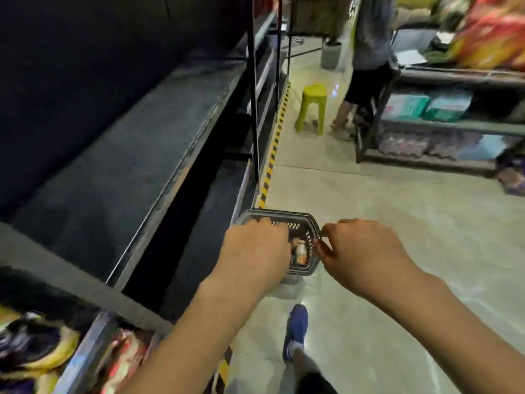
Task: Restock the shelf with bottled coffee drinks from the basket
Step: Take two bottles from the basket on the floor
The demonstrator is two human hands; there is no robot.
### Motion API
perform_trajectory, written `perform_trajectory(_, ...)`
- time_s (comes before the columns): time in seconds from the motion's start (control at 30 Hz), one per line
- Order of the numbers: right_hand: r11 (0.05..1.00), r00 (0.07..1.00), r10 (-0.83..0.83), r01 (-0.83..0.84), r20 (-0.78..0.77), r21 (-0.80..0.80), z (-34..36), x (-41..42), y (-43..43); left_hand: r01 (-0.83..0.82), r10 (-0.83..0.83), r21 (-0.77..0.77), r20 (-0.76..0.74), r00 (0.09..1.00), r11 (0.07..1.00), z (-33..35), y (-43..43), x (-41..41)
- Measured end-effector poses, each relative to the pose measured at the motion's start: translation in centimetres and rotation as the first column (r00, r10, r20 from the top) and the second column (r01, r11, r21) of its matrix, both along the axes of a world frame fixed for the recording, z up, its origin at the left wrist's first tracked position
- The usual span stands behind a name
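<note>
Left hand (255, 248) dips into the basket (284, 216), fingertips hidden, so I can't tell its grip. Right hand (363, 251) pinches the basket's right rim. Bottles (299, 253) lie inside, labels too blurred to read. Basket sits on floor (397, 223) beside dark shelf (127, 155), left.

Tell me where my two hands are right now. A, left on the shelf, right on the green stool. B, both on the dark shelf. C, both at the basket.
C: the left hand reaches over the left side of the basket, and the right hand appears to pinch its right rim, with a bottle showing between them.
</note>
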State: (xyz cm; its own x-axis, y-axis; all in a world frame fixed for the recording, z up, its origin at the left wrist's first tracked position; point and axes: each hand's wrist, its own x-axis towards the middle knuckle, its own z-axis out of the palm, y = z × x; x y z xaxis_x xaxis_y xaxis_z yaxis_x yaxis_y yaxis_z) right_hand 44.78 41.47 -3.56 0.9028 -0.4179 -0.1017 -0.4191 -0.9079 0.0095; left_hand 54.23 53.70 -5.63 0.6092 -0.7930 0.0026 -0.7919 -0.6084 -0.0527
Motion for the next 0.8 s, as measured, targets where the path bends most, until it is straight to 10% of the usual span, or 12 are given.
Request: perform_trajectory(0.8, 0.98, 0.849, -0.024, 0.125, -0.527, 0.157, -36.8, 34.5, -27.3, -0.107, 0.434, 0.544, -0.519, 0.736, 0.832, -38.5, -28.2, 33.5)
